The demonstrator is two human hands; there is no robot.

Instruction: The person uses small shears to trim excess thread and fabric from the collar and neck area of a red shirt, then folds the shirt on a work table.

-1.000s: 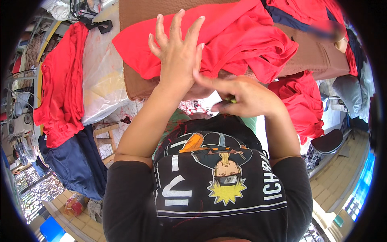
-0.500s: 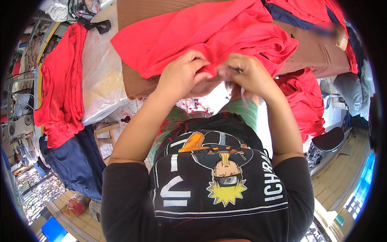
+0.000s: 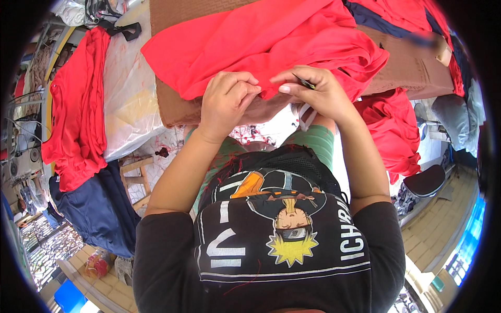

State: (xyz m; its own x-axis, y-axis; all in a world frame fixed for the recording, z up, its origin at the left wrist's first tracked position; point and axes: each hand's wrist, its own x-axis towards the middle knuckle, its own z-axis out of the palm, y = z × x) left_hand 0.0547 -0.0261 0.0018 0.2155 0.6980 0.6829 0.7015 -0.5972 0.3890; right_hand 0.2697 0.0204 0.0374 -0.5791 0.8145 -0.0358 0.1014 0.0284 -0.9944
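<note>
A large piece of bright red cloth (image 3: pixel 250 47) lies in folds over the brown-covered table in front of me. My left hand (image 3: pixel 227 99) is at its near edge, thumb and fingertips pinched together on the fabric. Just to the right, my right hand (image 3: pixel 315 94) has its thumb and forefinger apart, close to the same edge. A small dark pointed tool (image 3: pixel 303 82) is tucked in that hand; its full shape is hidden by the fingers. Below the palm hangs a pale looped strip (image 3: pixel 305 117), and I cannot tell whether it belongs to the tool.
The brown table cover (image 3: pixel 180 112) ends just before my lap. More red cloth (image 3: pixel 78 104) hangs at the left above navy fabric (image 3: pixel 99 208). Another red bundle (image 3: pixel 391 135) sits right, near a dark stool seat (image 3: pixel 425 180). Thread scraps (image 3: pixel 258 136) dot the floor.
My hands have drawn slightly apart. The right thumb and forefinger have opened away from the cloth edge, and the tool in that palm shows more clearly.
</note>
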